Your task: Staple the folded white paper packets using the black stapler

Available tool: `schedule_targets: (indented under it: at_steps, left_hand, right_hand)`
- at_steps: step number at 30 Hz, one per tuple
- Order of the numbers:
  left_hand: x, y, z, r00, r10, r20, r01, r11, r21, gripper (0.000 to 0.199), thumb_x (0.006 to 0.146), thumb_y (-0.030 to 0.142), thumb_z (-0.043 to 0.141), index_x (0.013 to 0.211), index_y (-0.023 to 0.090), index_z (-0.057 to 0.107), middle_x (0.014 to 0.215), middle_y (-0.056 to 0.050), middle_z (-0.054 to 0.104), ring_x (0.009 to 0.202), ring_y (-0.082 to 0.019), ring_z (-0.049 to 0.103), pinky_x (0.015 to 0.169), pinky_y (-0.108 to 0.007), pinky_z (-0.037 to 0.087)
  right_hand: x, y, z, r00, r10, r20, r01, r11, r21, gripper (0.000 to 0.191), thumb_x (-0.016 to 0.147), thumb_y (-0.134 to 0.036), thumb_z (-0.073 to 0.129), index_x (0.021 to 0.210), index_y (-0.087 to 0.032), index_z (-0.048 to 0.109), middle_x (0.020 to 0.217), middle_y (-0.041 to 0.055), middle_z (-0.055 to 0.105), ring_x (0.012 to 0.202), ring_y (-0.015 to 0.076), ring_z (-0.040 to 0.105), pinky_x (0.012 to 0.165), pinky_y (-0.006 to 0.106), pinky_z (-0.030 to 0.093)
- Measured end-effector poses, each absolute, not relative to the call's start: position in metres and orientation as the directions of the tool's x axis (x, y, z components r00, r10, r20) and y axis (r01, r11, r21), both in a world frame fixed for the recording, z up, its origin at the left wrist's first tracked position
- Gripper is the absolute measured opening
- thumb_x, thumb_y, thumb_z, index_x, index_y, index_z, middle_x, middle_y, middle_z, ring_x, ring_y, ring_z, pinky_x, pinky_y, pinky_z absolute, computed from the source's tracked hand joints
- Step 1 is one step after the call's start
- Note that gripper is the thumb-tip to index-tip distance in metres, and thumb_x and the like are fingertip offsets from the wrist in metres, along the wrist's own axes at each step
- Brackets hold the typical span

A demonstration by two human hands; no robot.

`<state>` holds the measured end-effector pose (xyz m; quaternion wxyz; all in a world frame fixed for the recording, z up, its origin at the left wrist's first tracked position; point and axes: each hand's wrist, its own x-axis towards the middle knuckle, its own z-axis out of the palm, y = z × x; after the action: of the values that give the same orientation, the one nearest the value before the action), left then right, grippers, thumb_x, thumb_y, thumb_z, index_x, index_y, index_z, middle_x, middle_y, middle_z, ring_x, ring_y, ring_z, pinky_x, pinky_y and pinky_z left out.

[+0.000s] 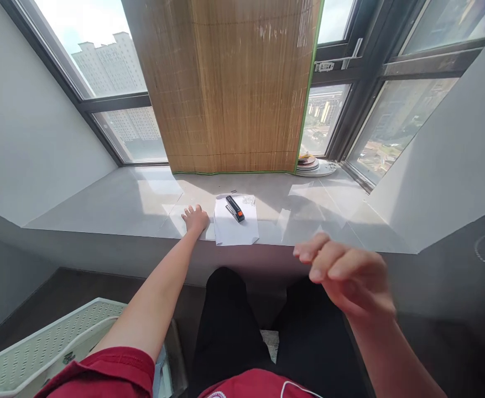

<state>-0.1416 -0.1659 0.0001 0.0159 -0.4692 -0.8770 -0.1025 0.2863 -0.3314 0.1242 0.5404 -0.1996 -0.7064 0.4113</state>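
My left hand (196, 219) rests on the pale windowsill with its fingers spread, just left of a stack of white paper (236, 233). A black stapler (234, 208) with an orange patch lies on that paper at a slant, touched by neither hand. Small dark staples (233, 192) seem to lie just beyond the paper. Raised in front of the sill's edge, to the right of the paper, my right hand (345, 273) has loosely bent fingers, and nothing shows in it.
A bamboo blind (238, 88) hangs over the window behind the sill. Stacked plates or round mats (314, 166) stand at the back right. Below left is a pale perforated plastic basket (55, 345). My knees (225, 284) are close to the sill's front.
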Motion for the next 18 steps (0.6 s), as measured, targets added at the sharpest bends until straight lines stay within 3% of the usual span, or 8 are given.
schedule_targets:
  at_steps: [2, 6, 9, 11, 13, 15, 18]
  left_hand:
    - [-0.142, -0.166, -0.001, -0.562, 0.817, 0.127, 0.824, 0.54, 0.173, 0.055, 0.104, 0.033, 0.033, 0.151, 0.018, 0.057, 0.171, -0.023, 0.04, 0.16, -0.041, 0.033, 0.128, -0.062, 0.026]
    - [-0.143, -0.167, -0.002, -0.563, 0.815, 0.136, 0.823, 0.539, 0.179, 0.054, 0.104, 0.033, 0.034, 0.151, 0.019, 0.057, 0.171, -0.022, 0.04, 0.16, -0.041, 0.033, 0.129, -0.061, 0.025]
    - [-0.141, -0.168, -0.001, -0.568, 0.813, 0.132, 0.82, 0.544, 0.179, 0.055, 0.105, 0.031, 0.031, 0.152, 0.019, 0.056, 0.172, -0.021, 0.039, 0.162, -0.04, 0.031, 0.13, -0.06, 0.024]
    - [-0.141, -0.17, 0.001, -0.569, 0.812, 0.132, 0.819, 0.545, 0.179, 0.056, 0.106, 0.031, 0.03, 0.154, 0.018, 0.055, 0.172, -0.021, 0.038, 0.162, -0.04, 0.03, 0.13, -0.059, 0.024]
    - [-0.141, -0.171, 0.002, -0.563, 0.815, 0.136, 0.823, 0.539, 0.179, 0.055, 0.106, 0.031, 0.031, 0.154, 0.018, 0.055, 0.172, -0.022, 0.039, 0.161, -0.04, 0.031, 0.129, -0.06, 0.025]
    - [-0.142, -0.173, 0.003, -0.55, 0.823, 0.143, 0.832, 0.524, 0.18, 0.054, 0.106, 0.031, 0.032, 0.153, 0.017, 0.056, 0.171, -0.023, 0.04, 0.16, -0.041, 0.032, 0.128, -0.06, 0.026]
    - [-0.142, -0.174, 0.002, -0.535, 0.83, 0.156, 0.84, 0.505, 0.196, 0.054, 0.107, 0.03, 0.033, 0.152, 0.015, 0.057, 0.171, -0.025, 0.04, 0.16, -0.043, 0.033, 0.127, -0.062, 0.025]
  right_hand:
    - [0.261, -0.297, 0.105, -0.348, 0.781, 0.519, -0.133, 0.507, -0.852, 0.018, 0.1, -0.049, 0.069, 0.104, -0.033, 0.076, 0.097, 0.0049, 0.075, 0.094, 0.0251, 0.072, 0.087, 0.045, 0.061]
    - [0.187, -0.216, 0.053, -0.316, 0.891, 0.326, 0.223, 0.404, -0.887, 0.034, 0.087, -0.041, 0.074, 0.114, -0.022, 0.072, 0.114, 0.0107, 0.074, 0.1, 0.0269, 0.071, 0.09, 0.044, 0.06]
    - [0.136, -0.169, 0.023, -0.247, 0.918, 0.309, 0.433, 0.39, -0.813, 0.058, 0.083, -0.039, 0.079, 0.134, -0.017, 0.064, 0.141, 0.0192, 0.065, 0.133, 0.0345, 0.06, 0.114, 0.049, 0.049]
    - [0.112, -0.147, 0.013, -0.283, 0.913, 0.296, 0.481, 0.401, -0.779, 0.068, 0.085, -0.04, 0.079, 0.144, -0.016, 0.056, 0.153, 0.0206, 0.058, 0.143, 0.0343, 0.053, 0.117, 0.045, 0.045]
    - [0.098, -0.133, 0.008, -0.344, 0.901, 0.263, 0.513, 0.415, -0.751, 0.061, 0.091, -0.037, 0.075, 0.145, -0.017, 0.054, 0.146, 0.0183, 0.063, 0.134, 0.0312, 0.059, 0.108, 0.04, 0.048]
    - [0.094, -0.125, 0.005, -0.391, 0.903, 0.178, 0.569, 0.389, -0.725, 0.04, 0.099, -0.033, 0.066, 0.135, -0.019, 0.058, 0.124, 0.0141, 0.071, 0.11, 0.0273, 0.067, 0.09, 0.035, 0.051]
    - [0.104, -0.119, 0.003, -0.381, 0.922, 0.074, 0.661, 0.327, -0.676, 0.016, 0.104, -0.03, 0.056, 0.116, -0.021, 0.059, 0.097, 0.008, 0.069, 0.079, 0.0223, 0.061, 0.069, 0.03, 0.042]
